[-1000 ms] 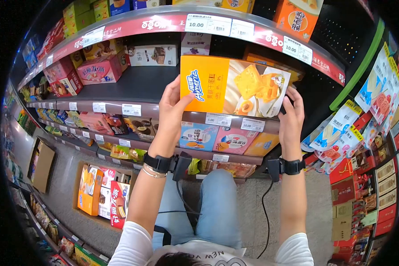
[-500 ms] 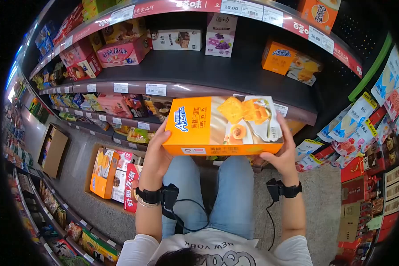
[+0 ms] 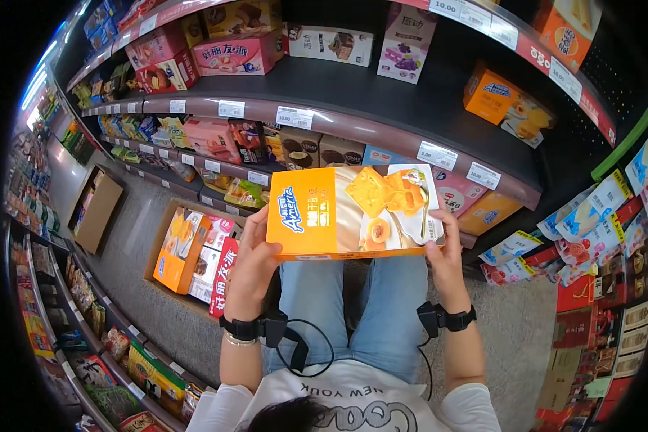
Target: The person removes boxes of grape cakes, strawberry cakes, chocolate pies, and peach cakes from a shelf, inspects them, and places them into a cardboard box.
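An orange biscuit box (image 3: 349,209) with a picture of square biscuits on its front is held level over my lap. My left hand (image 3: 253,252) is closed on its left end, the thumb along the lower edge. On the right end, my right hand (image 3: 446,252) grips the other side. Most of the fingers are hidden behind the box. Ahead, a similar orange box (image 3: 491,96) lies on the middle shelf (image 3: 324,86), near its right end. To the left on the floor, an open carton (image 3: 164,277) holds another orange box (image 3: 176,252) and a red-and-white box (image 3: 223,277).
A purple-and-white box (image 3: 407,43), a white box (image 3: 330,45) and pink boxes (image 3: 237,54) stand on the shelf. Hanging snack bags (image 3: 583,209) jut out at the right. A second carton (image 3: 99,209) sits on the aisle floor. Shelves with packets (image 3: 151,371) curve along the left.
The biscuit box has tilted so its front faces me more, with less of its lower side showing, and shifted slightly left. My view has turned, so the shelves appear higher and further right.
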Tool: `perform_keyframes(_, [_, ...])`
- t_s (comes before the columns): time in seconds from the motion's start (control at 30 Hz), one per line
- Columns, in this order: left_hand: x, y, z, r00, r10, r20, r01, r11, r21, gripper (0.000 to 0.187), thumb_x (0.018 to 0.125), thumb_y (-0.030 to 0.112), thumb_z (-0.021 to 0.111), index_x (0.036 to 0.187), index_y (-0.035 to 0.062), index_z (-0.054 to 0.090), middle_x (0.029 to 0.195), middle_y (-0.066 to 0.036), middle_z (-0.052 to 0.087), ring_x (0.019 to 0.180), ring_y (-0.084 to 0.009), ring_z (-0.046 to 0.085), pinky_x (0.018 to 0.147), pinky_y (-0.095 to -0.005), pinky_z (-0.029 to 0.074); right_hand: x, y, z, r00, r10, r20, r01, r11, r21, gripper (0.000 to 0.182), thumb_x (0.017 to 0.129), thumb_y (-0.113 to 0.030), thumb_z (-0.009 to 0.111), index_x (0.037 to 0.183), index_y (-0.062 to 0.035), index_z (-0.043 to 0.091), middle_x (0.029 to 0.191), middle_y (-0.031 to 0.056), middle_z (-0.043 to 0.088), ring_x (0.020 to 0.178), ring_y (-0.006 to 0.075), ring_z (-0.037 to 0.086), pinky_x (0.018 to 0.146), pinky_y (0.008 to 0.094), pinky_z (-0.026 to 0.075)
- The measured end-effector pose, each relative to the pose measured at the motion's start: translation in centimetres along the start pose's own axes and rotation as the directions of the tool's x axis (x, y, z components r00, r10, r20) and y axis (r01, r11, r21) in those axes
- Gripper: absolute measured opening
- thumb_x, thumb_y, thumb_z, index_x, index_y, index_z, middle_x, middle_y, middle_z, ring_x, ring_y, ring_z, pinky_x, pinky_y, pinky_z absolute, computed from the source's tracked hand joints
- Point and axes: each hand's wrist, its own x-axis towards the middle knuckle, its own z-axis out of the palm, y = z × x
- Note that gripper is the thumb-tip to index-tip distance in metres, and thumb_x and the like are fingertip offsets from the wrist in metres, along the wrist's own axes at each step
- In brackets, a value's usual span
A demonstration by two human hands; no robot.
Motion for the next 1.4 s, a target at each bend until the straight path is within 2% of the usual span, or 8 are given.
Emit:
perform_keyframes(0.13, [0.1,0.2,-1.0,0.996,-0.051,0.074,0.057,0.995,-0.078,0.070,0.074,-0.003,0.060,0.138,0.0035,0.033,0.129,-0.012,0.049,0.119,-0.0247,0.049,0.100,-0.0358,0.041,0.3,-2.1,1.5,0.993,0.115,-0.036,-0.115,0.993,0.007,0.081,0.081,-0.021,0.070,0.144,-0.0013,0.023,0.146,0.0188,0.028,0.135,0.0249,0.032,0.109,0.0360,0.029])
perform_keyframes(0.43, [0.4,0.2,-0.3,0.980,-0.182,0.083,0.191,0.974,-0.120,0.067,0.075,-0.001,0.069,0.135,0.0022,0.039,0.121,-0.009,0.057,0.111,-0.0184,0.055,0.096,-0.0320,0.044,2.3,-0.7,0.2,0.991,0.121,0.052,-0.121,0.993,-0.009,0.099,0.071,-0.013,0.080,0.146,0.0004,0.016,0.140,0.0164,0.036,0.128,0.0226,0.040,0.106,0.0352,0.033])
perform_keyframes(0.53, [0.9,0.4,-1.1,0.977,-0.161,0.143,0.171,0.983,-0.062,0.070,0.071,-0.005,0.069,0.134,0.0024,0.040,0.120,-0.008,0.057,0.111,-0.0181,0.055,0.096,-0.0319,0.044,2.4,-0.4,0.4,0.995,0.088,0.049,-0.091,0.995,0.050,0.094,0.065,-0.011,0.084,0.140,0.0010,0.029,0.136,0.0151,0.042,0.124,0.0208,0.044,0.104,0.0349,0.036])
perform_keyframes(0.63, [1.4,0.2,-2.0,0.981,-0.106,0.162,0.090,0.990,0.106,0.074,0.066,-0.010,0.070,0.133,0.0025,0.040,0.120,-0.007,0.057,0.112,-0.0169,0.054,0.095,-0.0312,0.044,2.1,0.3,-0.2,0.969,0.228,0.094,-0.214,0.966,-0.144,0.075,0.063,-0.009,0.084,0.127,-0.0011,0.045,0.124,0.0114,0.053,0.118,0.0207,0.050,0.100,0.0335,0.040])
perform_keyframes(0.7, [1.6,-0.5,-2.7,0.989,-0.029,0.142,0.000,0.980,0.198,0.080,0.061,-0.014,0.070,0.134,0.0032,0.040,0.119,-0.006,0.056,0.113,-0.0151,0.052,0.096,-0.0304,0.043,2.3,0.0,0.5,0.990,0.099,0.097,-0.062,0.944,-0.324,0.064,0.063,-0.008,0.084,0.117,-0.0032,0.049,0.115,0.0096,0.056,0.115,0.0214,0.053,0.097,0.0329,0.042])
perform_keyframes(0.97, [1.4,0.1,-1.9,0.961,-0.001,0.275,-0.025,0.996,0.090,0.090,0.063,-0.002,0.081,0.138,0.0066,0.032,0.123,-0.006,0.052,0.117,-0.0155,0.049,0.099,-0.0312,0.040,3.2,1.4,1.0,0.974,-0.194,0.121,0.229,0.840,-0.492,0.052,0.071,-0.005,0.077,0.116,-0.0043,0.051,0.120,0.0110,0.052,0.116,0.0236,0.052,0.099,0.0347,0.042])
perform_keyframes(1.17, [1.8,-0.1,-1.8,0.952,0.067,0.300,-0.033,0.993,-0.118,0.078,0.073,0.013,0.078,0.137,0.0057,0.033,0.124,-0.008,0.050,0.119,-0.0175,0.047,0.101,-0.0304,0.037,2.8,1.3,1.0,0.999,-0.034,0.032,0.046,0.852,-0.521,0.076,0.069,-0.007,0.080,0.134,-0.0055,0.042,0.136,0.0121,0.045,0.120,0.0223,0.050,0.102,0.0352,0.040])
perform_keyframes(1.4, [1.7,-0.1,-1.5,0.983,0.129,0.131,-0.116,0.987,-0.107,0.057,0.084,0.009,0.065,0.133,0.0044,0.038,0.121,-0.009,0.052,0.113,-0.0164,0.050,0.098,-0.0305,0.039,2.1,0.6,0.4,0.947,0.272,0.172,-0.283,0.958,0.042,0.105,0.066,-0.026,0.084,0.147,-0.0061,0.019,0.136,0.0121,0.044,0.118,0.0206,0.051,0.101,0.0337,0.041])
